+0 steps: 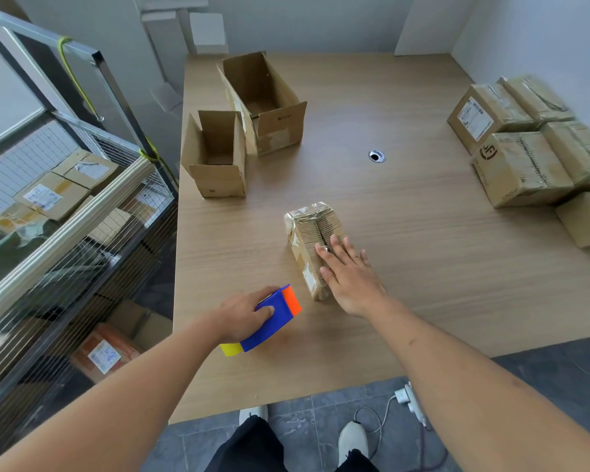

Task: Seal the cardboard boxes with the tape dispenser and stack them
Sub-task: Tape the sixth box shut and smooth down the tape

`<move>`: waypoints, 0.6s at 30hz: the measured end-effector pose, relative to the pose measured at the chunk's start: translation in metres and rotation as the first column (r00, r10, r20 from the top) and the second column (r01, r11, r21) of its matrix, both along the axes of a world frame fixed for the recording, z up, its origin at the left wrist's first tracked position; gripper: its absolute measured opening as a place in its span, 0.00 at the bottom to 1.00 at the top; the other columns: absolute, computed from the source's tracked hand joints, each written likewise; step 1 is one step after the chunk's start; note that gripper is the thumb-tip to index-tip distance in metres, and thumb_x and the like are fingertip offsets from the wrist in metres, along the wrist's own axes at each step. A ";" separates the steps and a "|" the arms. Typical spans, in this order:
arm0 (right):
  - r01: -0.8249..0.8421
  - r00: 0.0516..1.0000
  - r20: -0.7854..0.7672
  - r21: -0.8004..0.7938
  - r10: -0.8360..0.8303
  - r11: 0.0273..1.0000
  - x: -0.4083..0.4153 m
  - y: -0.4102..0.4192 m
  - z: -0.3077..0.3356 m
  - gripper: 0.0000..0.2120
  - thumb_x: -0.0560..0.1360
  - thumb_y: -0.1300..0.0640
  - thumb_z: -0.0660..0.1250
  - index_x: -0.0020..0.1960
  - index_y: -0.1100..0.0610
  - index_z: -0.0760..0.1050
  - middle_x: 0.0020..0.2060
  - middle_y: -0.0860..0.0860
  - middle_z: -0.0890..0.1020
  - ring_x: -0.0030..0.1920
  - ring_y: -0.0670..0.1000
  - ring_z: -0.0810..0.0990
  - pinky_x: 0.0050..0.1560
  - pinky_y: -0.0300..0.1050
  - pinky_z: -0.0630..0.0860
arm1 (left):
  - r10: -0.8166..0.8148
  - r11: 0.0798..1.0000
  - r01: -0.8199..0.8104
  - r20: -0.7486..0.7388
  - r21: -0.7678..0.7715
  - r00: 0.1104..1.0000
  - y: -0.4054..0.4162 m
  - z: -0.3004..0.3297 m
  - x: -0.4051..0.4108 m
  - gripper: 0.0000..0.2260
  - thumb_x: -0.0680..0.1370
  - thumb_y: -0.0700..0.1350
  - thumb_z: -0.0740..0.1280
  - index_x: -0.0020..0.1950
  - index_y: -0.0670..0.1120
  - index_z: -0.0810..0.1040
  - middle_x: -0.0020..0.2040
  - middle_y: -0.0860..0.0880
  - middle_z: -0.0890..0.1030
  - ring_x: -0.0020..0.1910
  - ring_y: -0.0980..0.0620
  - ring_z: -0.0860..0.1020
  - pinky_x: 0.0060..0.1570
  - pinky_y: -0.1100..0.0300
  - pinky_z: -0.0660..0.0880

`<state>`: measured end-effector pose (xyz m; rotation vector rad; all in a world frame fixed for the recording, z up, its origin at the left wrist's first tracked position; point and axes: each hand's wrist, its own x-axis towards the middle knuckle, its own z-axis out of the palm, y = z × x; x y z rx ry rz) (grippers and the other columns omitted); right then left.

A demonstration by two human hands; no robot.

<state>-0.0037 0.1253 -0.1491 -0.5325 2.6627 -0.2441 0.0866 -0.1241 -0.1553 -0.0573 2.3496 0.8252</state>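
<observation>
Taped box (pixel 315 248) mid-table, pressed flat under open right hand (pixel 349 279). Just left, blue dispenser (pixel 269 318) on table (pixel 406 233), gripped by left hand (pixel 244 315). Farther back, two open boxes (pixel 239 131); at right, sealed stack (pixel 528 141).

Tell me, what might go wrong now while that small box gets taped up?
The small box is narrow, pinned only by flat fingers of the right hand, so it could slide or tip under the tape dispenser held by the left hand. Tape might also catch those fingers.
</observation>
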 end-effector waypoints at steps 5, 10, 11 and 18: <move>0.025 1.000 -0.015 -0.048 -0.026 0.999 0.005 -0.002 -0.001 0.36 0.79 0.30 0.51 0.82 0.39 0.43 0.82 0.45 0.40 0.81 0.48 0.34 0.80 0.56 0.37 | -0.053 0.978 0.020 -0.153 -0.210 0.987 0.000 -0.010 0.003 0.28 0.81 0.59 0.58 0.78 0.72 0.50 0.51 0.48 0.68 0.50 0.46 0.71 0.55 0.50 0.73; 0.057 0.990 -0.128 -0.055 -0.064 0.997 0.010 -0.006 -0.009 0.37 0.79 0.33 0.57 0.82 0.40 0.47 0.83 0.46 0.44 0.82 0.50 0.39 0.81 0.56 0.40 | -0.173 0.931 0.065 -0.278 -0.360 0.945 0.005 -0.025 0.011 0.31 0.80 0.60 0.63 0.80 0.68 0.52 0.57 0.45 0.68 0.54 0.43 0.71 0.57 0.53 0.72; 0.066 0.984 -0.159 -0.051 -0.074 0.996 0.012 -0.008 -0.011 0.37 0.79 0.34 0.58 0.82 0.41 0.48 0.83 0.47 0.46 0.82 0.50 0.40 0.81 0.56 0.42 | -0.184 0.929 0.070 -0.289 -0.364 0.939 0.006 -0.027 0.012 0.32 0.79 0.61 0.65 0.80 0.67 0.53 0.57 0.45 0.67 0.54 0.44 0.71 0.56 0.54 0.72; 0.134 0.934 -0.336 0.006 -0.124 0.991 0.019 -0.023 -0.020 0.37 0.75 0.38 0.65 0.80 0.46 0.60 0.81 0.51 0.60 0.81 0.56 0.55 0.72 0.62 0.67 | -0.217 0.927 0.096 -0.308 -0.363 0.926 0.003 -0.024 0.007 0.30 0.79 0.66 0.62 0.79 0.68 0.56 0.55 0.47 0.66 0.52 0.45 0.72 0.52 0.54 0.70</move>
